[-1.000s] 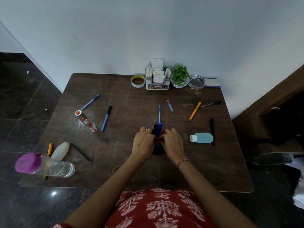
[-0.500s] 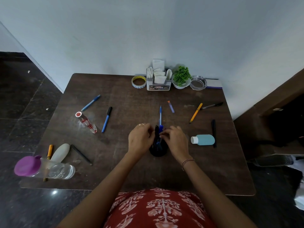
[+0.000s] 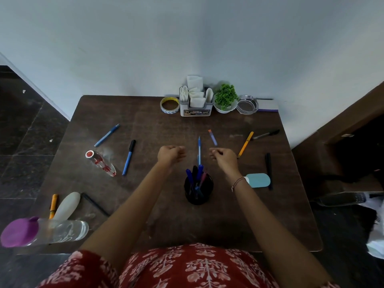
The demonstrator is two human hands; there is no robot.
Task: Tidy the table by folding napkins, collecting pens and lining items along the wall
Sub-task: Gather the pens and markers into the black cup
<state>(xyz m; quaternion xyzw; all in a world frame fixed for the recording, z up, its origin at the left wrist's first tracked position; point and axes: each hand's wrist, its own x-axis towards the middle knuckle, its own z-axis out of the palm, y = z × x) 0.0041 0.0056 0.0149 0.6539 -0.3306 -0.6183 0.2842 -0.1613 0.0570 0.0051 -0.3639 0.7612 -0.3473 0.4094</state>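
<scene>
Several pens stand in a black cup (image 3: 198, 189) just below the middle of the frame, on the brown table (image 3: 155, 125). Both hands are raised above it in the picture, well apart from each other and clear of the cup. The left hand (image 3: 170, 155) is up and to the left of it, the right hand (image 3: 223, 156) up and to the right. Each has its fingers curled in and holds nothing.

Between the hands lies a thin blue pen (image 3: 199, 149), pointing up the frame, its lower end near the tips of the pens in the cup. Just above the right hand is a short purple pen (image 3: 212, 137), and further right a yellow pen (image 3: 245, 144) and a black marker (image 3: 266, 134). Beside the right wrist a pale blue bottle (image 3: 258, 180) lies on its side, with a black pen (image 3: 269, 170) just to its right.

Left of the left hand lie a black-capped pen (image 3: 129, 156), a red-capped bottle (image 3: 100, 163) and, higher up, a long blue pen (image 3: 107, 135). Down at the lower left are a white bottle (image 3: 67, 205), an orange pen (image 3: 53, 205), a dark pen (image 3: 94, 204) and a clear bottle with a purple lid (image 3: 41, 231).

Along the wall at the top of the table stand a tape roll (image 3: 169, 105), a napkin holder (image 3: 196, 110), a small plant (image 3: 225, 98), a glass dish (image 3: 247, 104) and a notebook (image 3: 268, 106).
</scene>
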